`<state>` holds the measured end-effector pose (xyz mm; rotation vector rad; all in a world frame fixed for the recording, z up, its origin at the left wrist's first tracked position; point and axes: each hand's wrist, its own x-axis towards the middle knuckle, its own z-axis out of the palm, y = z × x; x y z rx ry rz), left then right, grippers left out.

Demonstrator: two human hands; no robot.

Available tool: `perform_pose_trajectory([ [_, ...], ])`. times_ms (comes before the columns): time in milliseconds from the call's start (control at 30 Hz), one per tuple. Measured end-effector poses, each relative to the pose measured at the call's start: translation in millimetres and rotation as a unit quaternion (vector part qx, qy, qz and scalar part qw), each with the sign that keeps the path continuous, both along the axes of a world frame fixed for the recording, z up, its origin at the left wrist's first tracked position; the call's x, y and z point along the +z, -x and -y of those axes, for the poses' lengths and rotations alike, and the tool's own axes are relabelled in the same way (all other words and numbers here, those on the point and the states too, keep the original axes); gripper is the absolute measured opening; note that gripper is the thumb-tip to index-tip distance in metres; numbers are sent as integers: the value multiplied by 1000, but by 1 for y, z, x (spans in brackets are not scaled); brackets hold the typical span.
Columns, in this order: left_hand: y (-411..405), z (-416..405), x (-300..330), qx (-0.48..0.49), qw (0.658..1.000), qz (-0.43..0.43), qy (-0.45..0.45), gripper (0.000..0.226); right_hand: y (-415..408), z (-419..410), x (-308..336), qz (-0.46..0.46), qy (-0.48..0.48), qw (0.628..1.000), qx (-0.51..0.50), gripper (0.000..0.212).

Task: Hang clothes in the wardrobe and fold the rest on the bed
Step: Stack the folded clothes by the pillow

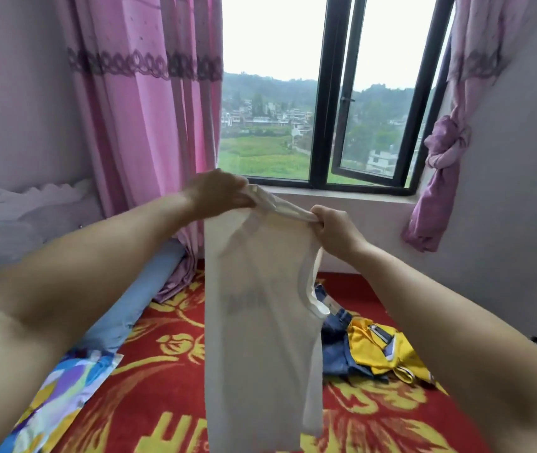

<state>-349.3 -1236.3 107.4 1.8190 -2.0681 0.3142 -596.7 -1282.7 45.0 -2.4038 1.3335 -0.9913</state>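
Hands, left hand (218, 192) and right hand (334, 228), grip white vest (260, 322) hiding jeans (337, 348).

The white top (260, 322) I hold up hides the middle of the red bedspread (162, 371) and part of the jeans (337, 348). Its hem runs off the bottom edge; its grey print is too blurred to read.

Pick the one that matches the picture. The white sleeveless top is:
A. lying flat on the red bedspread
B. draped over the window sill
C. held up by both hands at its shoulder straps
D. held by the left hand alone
C: the left hand and the right hand each grip the bunched straps of the white top, which hangs down over the red bedspread.
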Motion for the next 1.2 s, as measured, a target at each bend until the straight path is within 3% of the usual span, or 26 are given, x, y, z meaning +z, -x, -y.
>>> perform_pose_trajectory([
  [100, -4, -25, 16, -61, 995, 16, 78, 44, -3, 4, 25, -5, 15, 999, 34, 29],
  [167, 3, -47, 7, -112, 989, 9, 95, 40, 1, 4, 24, 4, -24, 997, 75, 23],
  [367, 23, -121, -134, -146, 989, 0, 9, 27, 19, -35, -94, -42, -122, 981, 144, 39],
  [467, 40, -157, -249, -176, 978, 17, -110, 37, 30, -66, -209, -114, -179, 958, 193, 27],
  [533, 61, -193, -334, -101, 952, 21, -287, 35, 42, -98, -296, -153, -234, 932, 229, 25],
  [600, 75, -233, -420, -11, 928, -39, -371, 32, 57, -133, -370, -209, -307, 890, 266, 26],
  [667, 103, -274, -494, 14, 866, -152, -477, 43, 72, -169, -434, -259, -341, 855, 293, 26],
  [733, 129, -306, -545, 17, 841, -223, -494, 59, 88, -199, -482, -298, -369, 829, 296, 28],
  [800, 151, -336, -575, -36, 814, -206, -542, 56, 103, -226, -513, -334, -393, 800, 307, 32],
  [900, 167, -367, -601, -99, 779, -139, -604, 24, 121, -260, -539, -373, -425, 757, 329, 34],
  [967, 168, -374, -606, -93, 750, -136, -640, 24, 129, -272, -544, -382, -435, 745, 331, 34],
  [1000, 167, -373, -607, -66, 730, -153, -662, 21, 131, -274, -546, -384, -439, 741, 332, 33],
  [1100, 156, -358, -613, -24, 722, -193, -663, 11, 126, -264, -548, -377, -450, 741, 325, 21],
  [1200, 124, -328, -618, -6, 721, -213, -659, 27, 107, -235, -549, -340, -467, 764, 287, 22],
])
